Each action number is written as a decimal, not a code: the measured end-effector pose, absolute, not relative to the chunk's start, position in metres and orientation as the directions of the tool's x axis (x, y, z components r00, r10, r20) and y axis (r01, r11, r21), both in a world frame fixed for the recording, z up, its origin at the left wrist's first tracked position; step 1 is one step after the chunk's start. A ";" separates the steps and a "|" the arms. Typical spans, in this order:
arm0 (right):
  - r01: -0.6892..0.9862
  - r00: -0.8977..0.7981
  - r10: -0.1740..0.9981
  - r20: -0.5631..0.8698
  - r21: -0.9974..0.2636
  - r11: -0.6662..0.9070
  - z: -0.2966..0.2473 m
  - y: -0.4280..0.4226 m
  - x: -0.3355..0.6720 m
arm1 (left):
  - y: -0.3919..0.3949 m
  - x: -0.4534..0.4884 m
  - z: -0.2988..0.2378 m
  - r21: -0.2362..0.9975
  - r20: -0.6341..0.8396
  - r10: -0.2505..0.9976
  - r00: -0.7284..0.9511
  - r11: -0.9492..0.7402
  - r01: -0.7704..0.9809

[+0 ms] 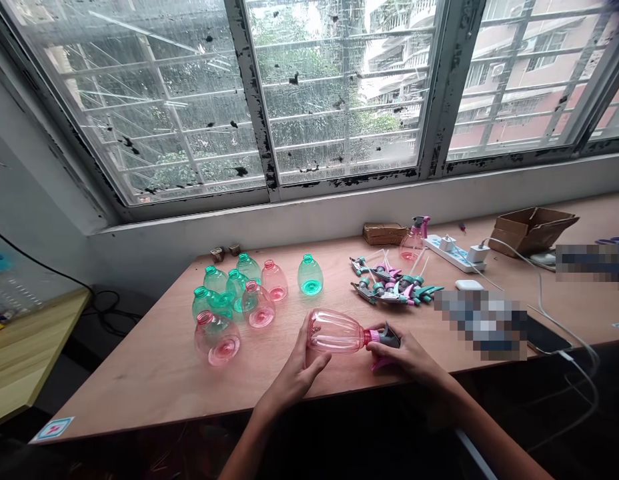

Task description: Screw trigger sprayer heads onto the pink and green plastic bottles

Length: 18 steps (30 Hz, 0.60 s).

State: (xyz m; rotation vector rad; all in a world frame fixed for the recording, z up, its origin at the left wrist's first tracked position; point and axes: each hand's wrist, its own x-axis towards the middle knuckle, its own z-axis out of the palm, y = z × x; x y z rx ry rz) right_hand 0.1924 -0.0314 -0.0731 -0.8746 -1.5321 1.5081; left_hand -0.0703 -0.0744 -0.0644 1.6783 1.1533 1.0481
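A clear pink spray bottle [337, 331] lies sideways in the air over the table's front edge, its neck pointing right. My left hand [302, 363] is wrapped round the bottle's base. At the other end, my right hand [402, 353] grips the grey and pink spray head [384, 337], which sits on the neck; whether it is fully screwed on I cannot tell. Left of my hands stand several open green bottles [310, 275] and pink bottles [217, 340]. Behind my right hand lies a pile of loose spray heads [394, 283] with thin tubes.
A pink bottle with its sprayer [413, 243] stands at the back beside a brown box [384, 233]. Further right are a power strip [457, 253] with chargers, an open carton [532, 230], a white case [468, 285] and a phone [544, 332] on a cable. Windows line the back.
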 end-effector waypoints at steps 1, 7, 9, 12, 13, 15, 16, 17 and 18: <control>-0.058 -0.446 0.892 0.073 -0.997 0.053 -0.073 -0.032 0.192 | -0.074 -0.070 -0.064 0.940 0.166 0.961 0.224 -0.222 0.258; -0.068 -0.439 0.894 0.095 -0.995 0.072 -0.080 -0.027 0.193 | -0.074 -0.070 -0.063 0.957 0.139 0.973 0.186 -0.181 0.229; -0.088 -0.414 0.905 0.098 -0.994 0.068 -0.083 -0.025 0.194 | -0.074 -0.070 -0.062 0.941 0.165 0.966 0.199 -0.214 0.263; -0.107 -0.390 0.914 0.107 -0.992 0.070 -0.084 -0.023 0.194 | -0.075 -0.069 -0.060 0.899 0.216 0.951 0.220 -0.282 0.335; -0.109 -0.393 0.913 0.108 -0.992 0.070 -0.084 -0.023 0.194 | -0.075 -0.069 -0.059 0.888 0.229 0.947 0.225 -0.298 0.351; -0.113 -0.403 0.909 0.106 -0.991 0.066 -0.084 -0.024 0.193 | -0.075 -0.069 -0.059 0.875 0.241 0.942 0.234 -0.315 0.366; -0.118 -0.409 0.907 0.104 -0.991 0.061 -0.083 -0.024 0.194 | -0.075 -0.070 -0.060 0.873 0.240 0.941 0.240 -0.317 0.370; -0.123 -0.413 0.905 0.103 -0.991 0.056 -0.083 -0.024 0.194 | -0.075 -0.071 -0.061 0.873 0.233 0.941 0.246 -0.314 0.372; -0.127 -0.416 0.904 0.101 -0.990 0.052 -0.084 -0.024 0.194 | -0.076 -0.071 -0.061 0.876 0.225 0.941 0.253 -0.309 0.371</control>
